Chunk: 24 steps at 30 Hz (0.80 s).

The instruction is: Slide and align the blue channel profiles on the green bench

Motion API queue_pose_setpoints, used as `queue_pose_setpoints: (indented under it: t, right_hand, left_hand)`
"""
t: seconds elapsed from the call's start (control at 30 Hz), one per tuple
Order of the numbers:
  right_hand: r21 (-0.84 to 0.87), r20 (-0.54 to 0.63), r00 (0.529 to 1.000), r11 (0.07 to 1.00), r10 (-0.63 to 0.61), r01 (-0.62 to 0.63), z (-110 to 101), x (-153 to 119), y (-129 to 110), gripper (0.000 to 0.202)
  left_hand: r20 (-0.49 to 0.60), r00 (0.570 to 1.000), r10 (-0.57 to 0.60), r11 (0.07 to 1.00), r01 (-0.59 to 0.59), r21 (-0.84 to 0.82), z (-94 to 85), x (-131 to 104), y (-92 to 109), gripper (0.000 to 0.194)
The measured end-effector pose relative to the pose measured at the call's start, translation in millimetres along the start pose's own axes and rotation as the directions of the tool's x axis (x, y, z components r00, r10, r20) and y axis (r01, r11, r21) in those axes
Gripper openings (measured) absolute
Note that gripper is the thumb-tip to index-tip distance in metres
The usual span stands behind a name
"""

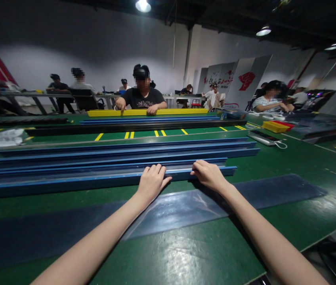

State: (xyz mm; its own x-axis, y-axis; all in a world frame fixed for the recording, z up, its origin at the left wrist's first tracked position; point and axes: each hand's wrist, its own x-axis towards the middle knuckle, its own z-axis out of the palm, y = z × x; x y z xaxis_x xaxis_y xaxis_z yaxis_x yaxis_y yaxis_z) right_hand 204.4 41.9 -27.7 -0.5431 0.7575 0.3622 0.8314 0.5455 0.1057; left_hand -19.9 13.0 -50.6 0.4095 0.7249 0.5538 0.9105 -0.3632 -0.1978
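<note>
A long blue channel (67,183) lies crosswise on the green table in front of me, with a clear strip showing inside it. My left hand (152,181) grips its near wall, fingers bent over the top and thumb in front. Farther right, near the channel's right end, my right hand (208,173) is closed on the same near wall; its fingertips are partly hidden. A flat transparent plastic strip (180,209) lies on the table under my forearms. Just behind the gripped channel runs another blue channel (186,153).
Farther back are a long black rail (144,127) and more blue strips (156,120). Across the table a person (142,95) has both hands on a yellow rail (174,112). At right lie a phone-like device (264,137) with a cable and a yellow tray (275,126).
</note>
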Motion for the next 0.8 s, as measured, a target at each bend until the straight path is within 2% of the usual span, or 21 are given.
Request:
queue_pose_setpoints:
  t: [0.17,0.5,0.67,0.8]
  right_hand:
    - [-0.008,0.061,0.997,0.999,0.039,-0.038,-8,-1,6,0.015]
    - [0.004,0.087,0.982,0.986,0.169,-0.170,-15,-21,46,0.015]
    - [-0.066,0.087,0.986,0.989,0.139,-0.134,-13,-21,43,0.020]
    - [-0.085,0.069,0.995,0.994,0.069,-0.063,-7,-16,28,0.032]
  left_hand:
    - [-0.007,1.000,0.001,0.999,-0.001,-0.032,-0.8,0,0,0.026]
    - [-0.023,1.000,-0.015,0.997,0.013,-0.073,1.1,-1,0,0.024]
    - [-0.002,1.000,-0.020,0.998,0.020,-0.054,2.0,0,1,0.025]
    - [0.001,1.000,-0.026,0.998,0.026,-0.061,2.0,0,1,0.026]
